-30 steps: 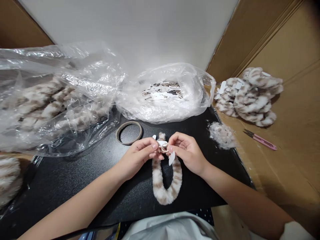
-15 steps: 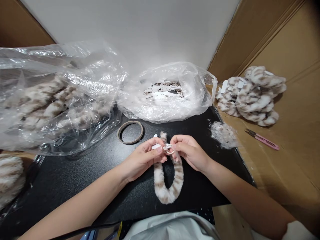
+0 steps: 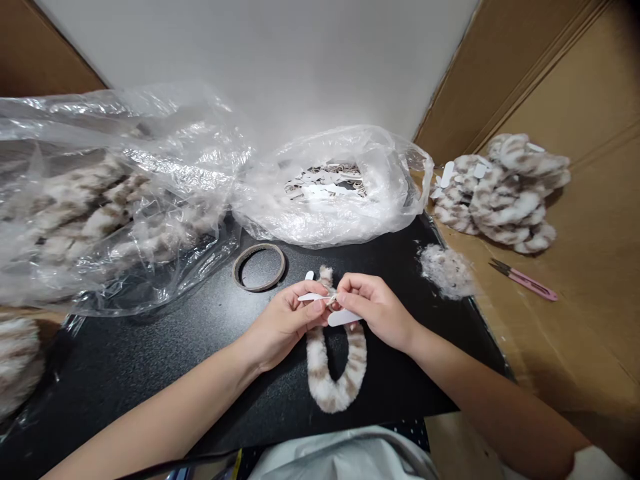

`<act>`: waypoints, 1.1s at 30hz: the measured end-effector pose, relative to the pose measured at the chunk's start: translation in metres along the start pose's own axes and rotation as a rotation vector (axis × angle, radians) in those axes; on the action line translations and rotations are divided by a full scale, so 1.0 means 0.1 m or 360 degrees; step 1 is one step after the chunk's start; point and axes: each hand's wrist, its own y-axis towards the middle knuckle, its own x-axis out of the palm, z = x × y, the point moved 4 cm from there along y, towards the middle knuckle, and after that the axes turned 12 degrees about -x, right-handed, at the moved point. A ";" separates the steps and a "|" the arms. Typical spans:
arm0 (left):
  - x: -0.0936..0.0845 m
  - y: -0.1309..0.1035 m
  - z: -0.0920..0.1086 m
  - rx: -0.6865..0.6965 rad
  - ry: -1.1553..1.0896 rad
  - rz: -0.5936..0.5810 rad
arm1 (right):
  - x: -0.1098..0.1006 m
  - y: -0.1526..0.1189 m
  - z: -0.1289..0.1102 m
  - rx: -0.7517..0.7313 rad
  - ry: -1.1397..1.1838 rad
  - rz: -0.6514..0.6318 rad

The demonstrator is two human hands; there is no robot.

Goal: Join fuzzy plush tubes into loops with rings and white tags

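Note:
A fluffy white and brown strip (image 3: 336,393) hangs in a U shape below both hands, over the black table, its tufted end poking up between them. My left hand (image 3: 287,312) pinches the strip's upper part together with a white tag (image 3: 311,297). My right hand (image 3: 373,308) meets it fingertip to fingertip, closed on a thin pale cord at the joined ends. A second white tag (image 3: 344,317) lies under the right thumb. The fingers partly hide the cord and the strip's ends.
Plastic bag with fluffy strips (image 3: 100,220) at left; bag of tags and cords (image 3: 330,183) at the back. A tape ring (image 3: 259,267) lies left of the hands. Fluff (image 3: 447,270), pink snips (image 3: 530,283) and finished-looking fluffy loops (image 3: 515,193) are at right.
The right fingers have shifted slightly at the cord. One white tag now shows clearly below the right thumb, and the tag at the left fingers sticks out further left.

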 end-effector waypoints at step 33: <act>0.03 0.01 0.05 0.0125 -0.0048 -0.0043 | 0.03 0.02 0.16 0.0213 0.0581 0.0304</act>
